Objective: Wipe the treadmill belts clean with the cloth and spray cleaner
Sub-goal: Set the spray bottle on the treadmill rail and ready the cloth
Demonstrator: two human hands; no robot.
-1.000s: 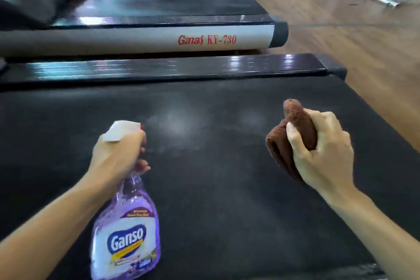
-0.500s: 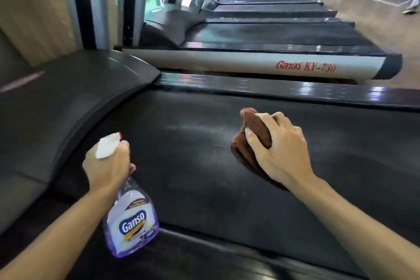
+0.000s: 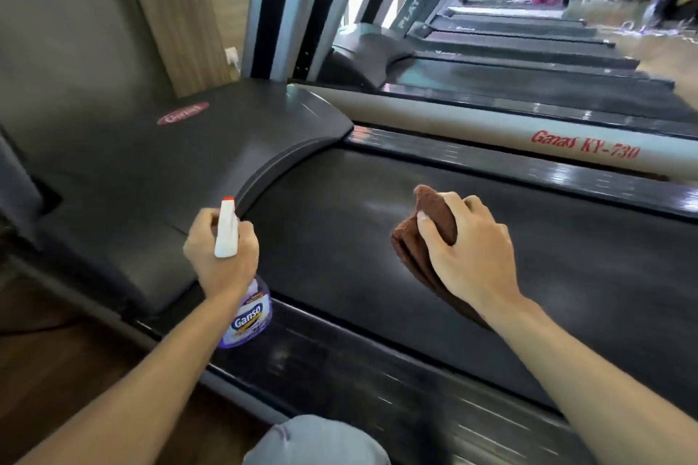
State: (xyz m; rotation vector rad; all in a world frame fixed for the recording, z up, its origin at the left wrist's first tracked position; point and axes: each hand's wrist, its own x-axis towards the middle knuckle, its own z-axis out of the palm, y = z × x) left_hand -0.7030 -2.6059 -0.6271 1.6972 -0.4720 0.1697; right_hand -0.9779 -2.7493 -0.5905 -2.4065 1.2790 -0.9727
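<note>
My left hand [image 3: 221, 251] grips the sprayer [image 3: 241, 291], nozzle aimed far-left; right hand [image 3: 470, 249] clamps the cloth [image 3: 426, 234], ready over the belt [image 3: 340, 223].

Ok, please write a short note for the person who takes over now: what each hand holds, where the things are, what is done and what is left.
Left hand: grips the spray bottle by its neck, nozzle pointing toward the motor cover, above the belt's near edge.
Right hand: grips the folded brown cloth on or just above the belt.
Done: a pale streak shows on the belt ahead of the cloth; whether it is spray or glare is unclear.
Left: wipe this belt, then the belts of the other treadmills in the row behind.
</note>
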